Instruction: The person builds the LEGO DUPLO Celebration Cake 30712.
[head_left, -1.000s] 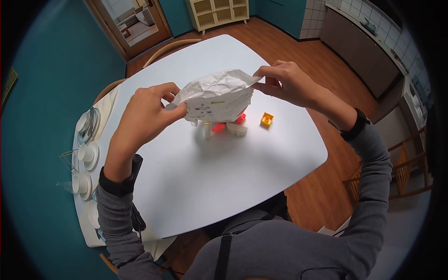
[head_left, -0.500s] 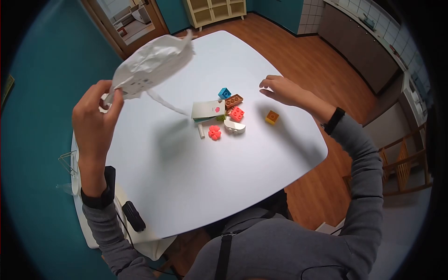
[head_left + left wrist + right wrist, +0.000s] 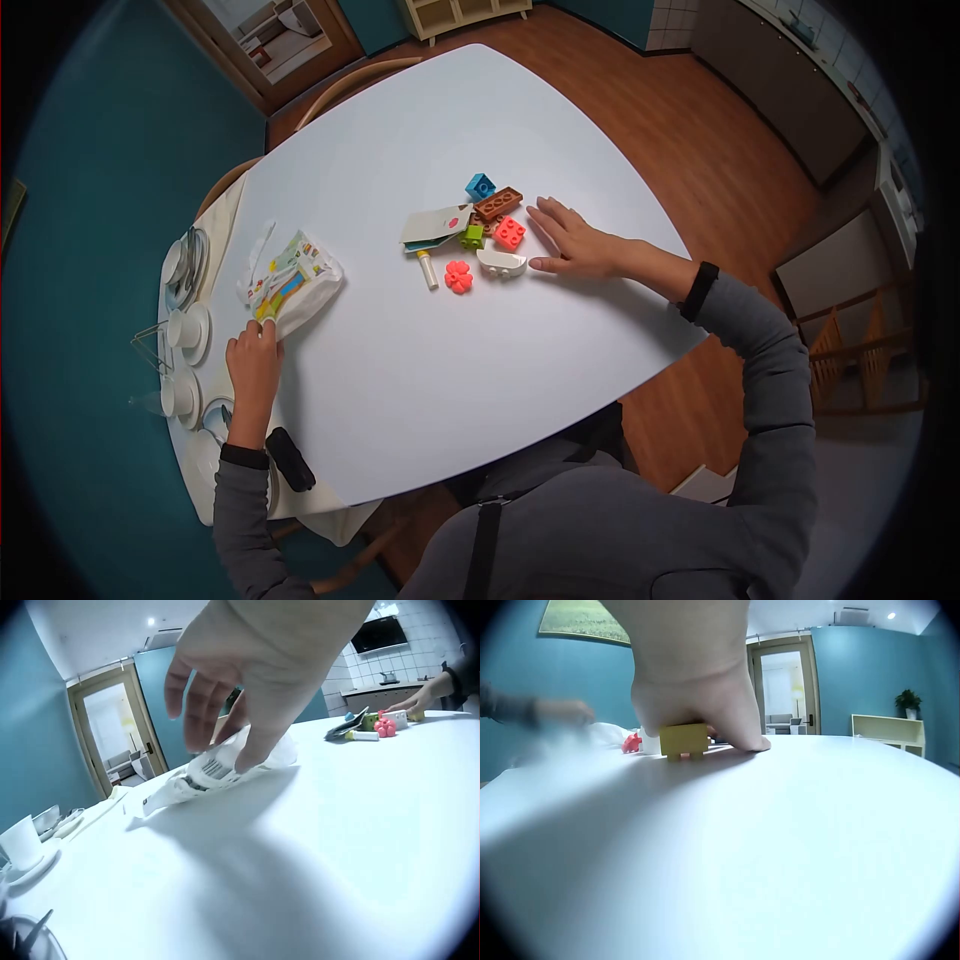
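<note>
My left hand (image 3: 255,365) pinches the near end of a crumpled white plastic bag (image 3: 318,292) at the table's left side, its colourful print facing up. Low over the table, my right hand (image 3: 585,243) has its fingers spread beside a small pile of toy bricks. Its thumb is close to a white rounded brick (image 3: 502,263). A yellow brick (image 3: 684,740) stands under this hand in the right wrist view, hidden from the head view. The pile includes a red brick (image 3: 510,233), a brown brick (image 3: 498,203), a blue brick (image 3: 480,186) and a green brick (image 3: 472,237).
Left of the pile lie a booklet (image 3: 430,228), a white stick with a yellow end (image 3: 428,272) and a coral flower piece (image 3: 458,278). Cups on saucers (image 3: 190,330) and plates line the table's left edge. A black object (image 3: 290,460) lies near the front left.
The bag came down from the air to the table's left side in my left hand. My right hand let go of it and moved down beside the bricks, over the yellow one.
</note>
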Motion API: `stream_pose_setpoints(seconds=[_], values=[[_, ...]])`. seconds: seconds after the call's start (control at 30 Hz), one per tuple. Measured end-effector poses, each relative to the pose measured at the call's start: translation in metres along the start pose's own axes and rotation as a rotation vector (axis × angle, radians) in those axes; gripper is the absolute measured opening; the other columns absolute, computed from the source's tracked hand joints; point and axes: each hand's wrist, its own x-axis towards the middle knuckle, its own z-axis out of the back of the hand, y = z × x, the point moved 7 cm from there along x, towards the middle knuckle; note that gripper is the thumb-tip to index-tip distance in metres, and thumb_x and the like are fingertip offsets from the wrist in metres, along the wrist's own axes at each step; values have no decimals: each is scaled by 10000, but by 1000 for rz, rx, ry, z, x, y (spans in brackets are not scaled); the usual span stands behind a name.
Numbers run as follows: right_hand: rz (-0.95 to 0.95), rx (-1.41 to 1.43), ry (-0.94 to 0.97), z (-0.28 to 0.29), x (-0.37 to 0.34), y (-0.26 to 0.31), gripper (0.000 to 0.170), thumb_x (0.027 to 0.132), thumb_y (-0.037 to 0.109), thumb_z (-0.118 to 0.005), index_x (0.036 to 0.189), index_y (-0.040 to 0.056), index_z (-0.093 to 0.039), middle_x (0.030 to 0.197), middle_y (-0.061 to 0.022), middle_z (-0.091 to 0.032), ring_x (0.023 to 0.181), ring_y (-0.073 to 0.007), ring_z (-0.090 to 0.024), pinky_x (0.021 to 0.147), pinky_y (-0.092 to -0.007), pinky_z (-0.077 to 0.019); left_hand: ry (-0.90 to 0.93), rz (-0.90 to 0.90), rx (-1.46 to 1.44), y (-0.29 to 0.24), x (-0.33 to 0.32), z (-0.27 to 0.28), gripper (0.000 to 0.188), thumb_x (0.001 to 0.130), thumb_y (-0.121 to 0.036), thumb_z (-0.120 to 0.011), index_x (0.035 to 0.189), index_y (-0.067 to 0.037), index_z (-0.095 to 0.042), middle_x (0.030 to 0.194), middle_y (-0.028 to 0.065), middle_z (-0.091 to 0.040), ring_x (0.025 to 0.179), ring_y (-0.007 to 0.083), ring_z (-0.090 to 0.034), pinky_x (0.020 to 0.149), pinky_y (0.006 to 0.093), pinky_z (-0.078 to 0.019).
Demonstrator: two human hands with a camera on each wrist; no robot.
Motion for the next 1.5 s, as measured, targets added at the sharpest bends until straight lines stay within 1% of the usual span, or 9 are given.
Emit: stream_pose_setpoints(seconds=[0.1,0.37,0.6,0.77,0.83,0.97,1.17,1.43,1.5], values=[[-12,-40,48,-3,3,-3,850,901,580,-442,1465,30,-123,1487,-289,-55,1406,-406,-55,1143,-461,-178,272,98,99,3,-6,-11,305,690,-170,-740,933,-76,-581,890,74,-581,799,244,-614,664,376,-453],[86,-88,-16,-4,3,2,809,868,568,-521,1431,54,-251,1434,-359,-122,1370,-474,-133,1109,-515,-212,38,-162,-372,-113,76,57,394,721,-163,-730,1054,-10,-587,1013,132,-612,872,305,-617,745,390,-500],[66,-67,-9,-4,3,1,784,834,518,-603,1411,87,-295,1435,-348,-128,1370,-478,-126,1110,-520,-204,-62,-307,-554,-202,146,27,407,760,-166,-685,1115,-22,-549,1054,130,-615,886,302,-622,758,382,-514],[48,-46,23,-2,4,1,782,829,517,-610,1416,109,-292,1442,-346,-116,1374,-478,-115,1115,-516,-198,100,-276,-459,-198,152,8,237,803,-79,-606,1034,-32,-577,966,118,-630,864,304,-626,710,389,-521],[0,-70,48,-4,5,0,783,827,514,-612,1424,131,-282,1450,-347,-94,1382,-471,-95,1120,-513,-185,-153,-304,-498,-178,144,31,191,814,-7,-540,997,-27,-591,926,117,-636,887,303,-623,745,377,-513],[37,-97,44,-6,7,1,782,828,506,-613,1430,142,-271,1455,-347,-78,1388,-467,-75,1124,-513,-176,-191,-350,-379,-138,128,42,194,808,12,-520,978,-37,-600,973,121,-638,933,300,-615,812,393,-490],[11,-73,75,-6,7,1,784,828,492,-614,1432,139,-262,1458,-345,-71,1394,-460,-54,1131,-509,-159,228,-308,-148,-102,90,-6,219,805,25,-520,1002,-26,-599,1149,134,-597,1089,309,-552,969,519,-380],[-11,-84,71,-6,8,2,755,829,479,-617,1422,154,-282,1464,-338,-66,1402,-444,-40,1130,-521,-134,-64,-414,-652,-201,132,36,413,867,-119,-572,1263,-34,-493,1284,169,-513,1076,331,-550,920,364,-453],[9,-88,59,-10,10,-2,754,827,485,-617,1421,158,-285,1467,-336,-63,1401,-447,-37,1127,-530,-132,-21,-374,-714,-231,139,45,495,910,-266,-554,1339,-56,-423,1367,172,-431,1173,358,-492,967,453,-420]])
